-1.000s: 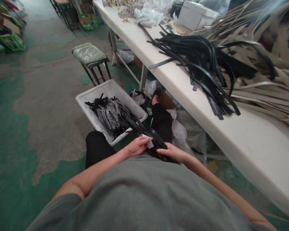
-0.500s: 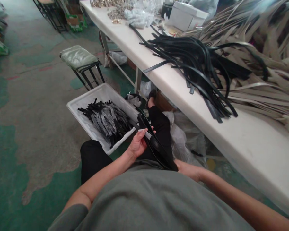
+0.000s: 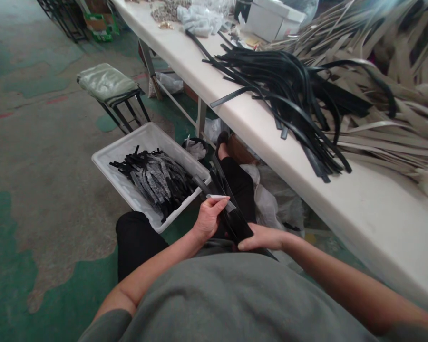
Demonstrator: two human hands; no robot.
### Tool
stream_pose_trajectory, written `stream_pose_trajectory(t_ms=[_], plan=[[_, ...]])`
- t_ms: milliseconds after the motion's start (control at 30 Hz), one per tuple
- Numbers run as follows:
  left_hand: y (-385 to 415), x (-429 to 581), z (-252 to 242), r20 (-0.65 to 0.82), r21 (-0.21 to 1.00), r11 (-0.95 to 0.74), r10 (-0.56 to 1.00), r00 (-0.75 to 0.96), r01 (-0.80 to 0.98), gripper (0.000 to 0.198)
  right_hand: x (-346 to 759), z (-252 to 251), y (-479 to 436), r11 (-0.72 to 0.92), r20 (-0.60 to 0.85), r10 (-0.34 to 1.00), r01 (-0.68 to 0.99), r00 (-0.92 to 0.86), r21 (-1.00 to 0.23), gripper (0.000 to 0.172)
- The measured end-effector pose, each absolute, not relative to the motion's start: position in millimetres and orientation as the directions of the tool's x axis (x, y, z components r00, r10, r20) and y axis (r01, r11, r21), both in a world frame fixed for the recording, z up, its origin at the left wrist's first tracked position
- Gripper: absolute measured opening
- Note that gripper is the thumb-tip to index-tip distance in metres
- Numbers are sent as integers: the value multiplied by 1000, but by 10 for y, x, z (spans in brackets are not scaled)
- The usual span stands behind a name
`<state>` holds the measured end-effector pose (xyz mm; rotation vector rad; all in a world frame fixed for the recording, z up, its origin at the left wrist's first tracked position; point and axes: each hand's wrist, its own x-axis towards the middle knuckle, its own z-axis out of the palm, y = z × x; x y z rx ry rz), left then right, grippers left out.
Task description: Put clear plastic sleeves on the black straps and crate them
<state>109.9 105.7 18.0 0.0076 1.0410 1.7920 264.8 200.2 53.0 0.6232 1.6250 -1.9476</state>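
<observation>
Over my lap is a bundle of black straps (image 3: 236,227), its far ends fanned out near the white bin. My left hand (image 3: 209,217) pinches a white strip (image 3: 219,197), paper or tape by its look, against the straps. My right hand (image 3: 260,238) is wrapped round the same bundle closer to my body, thumb on top; its other fingers are mostly hidden. Just beyond my left hand stands the white plastic bin (image 3: 119,183), holding many black straps with greyish wrapped middles (image 3: 160,183).
On the right runs a long white table (image 3: 342,213) bearing a pile of loose black straps (image 3: 292,90), many beige straps (image 3: 406,95) and a white box (image 3: 273,21). A padded stool (image 3: 107,83) stands behind the bin. Plastic bags (image 3: 267,204) lie under the table.
My right hand has come up and left from beside my hip and now grips the straps in plain view. My left hand has shifted slightly, still at the white strip. The view has turned a little.
</observation>
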Motion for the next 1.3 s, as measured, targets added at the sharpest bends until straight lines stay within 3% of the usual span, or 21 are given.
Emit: stream_pose_trajectory(t_ms=[100, 200, 300, 433, 633, 767, 933, 1033, 1133, 1233, 1300], plan=[[1053, 1093, 134, -412, 720, -60, 765, -496, -691, 24, 2275, 521, 2035, -342, -632, -170, 647, -756, -681, 43], [1023, 992, 96, -418, 748, -54, 736, -533, -662, 24, 1982, 446, 1988, -386, -655, -121, 644, -746, -661, 37], [909, 828, 75, -480, 678, -59, 720, -502, -733, 27, 1866, 357, 1914, -400, -656, -8, 604, -755, -689, 34], [595, 611, 28, -527, 607, -116, 682, -507, -786, 27, 1942, 309, 1881, -479, -575, 74, 477, -814, -737, 42], [143, 509, -50, -710, 489, -53, 555, -433, -871, 16, 2143, 350, 1889, -620, -648, 68, 477, -759, -623, 41], [78, 508, -30, -728, 454, -69, 546, -415, -888, 14, 2199, 355, 1789, -611, -729, -8, 580, -685, -538, 42], [104, 419, 15, -718, 461, -145, 518, -464, -876, 17, 2181, 410, 1591, -645, -737, 81, 529, -671, -552, 34], [117, 397, 81, -693, 509, -106, 538, -480, -854, 22, 2124, 473, 1578, -573, -713, 168, 521, -680, -632, 29], [137, 425, 127, -624, 623, 19, 615, -482, -782, 39, 2044, 503, 1668, -544, -691, 207, 506, -692, -670, 30], [162, 464, 111, -555, 720, 152, 712, -430, -677, 59, 1954, 475, 1753, -557, -674, 139, 506, -725, -659, 37], [181, 481, 85, -524, 758, 215, 762, -379, -616, 60, 1880, 431, 1763, -575, -656, 85, 501, -750, -647, 37]])
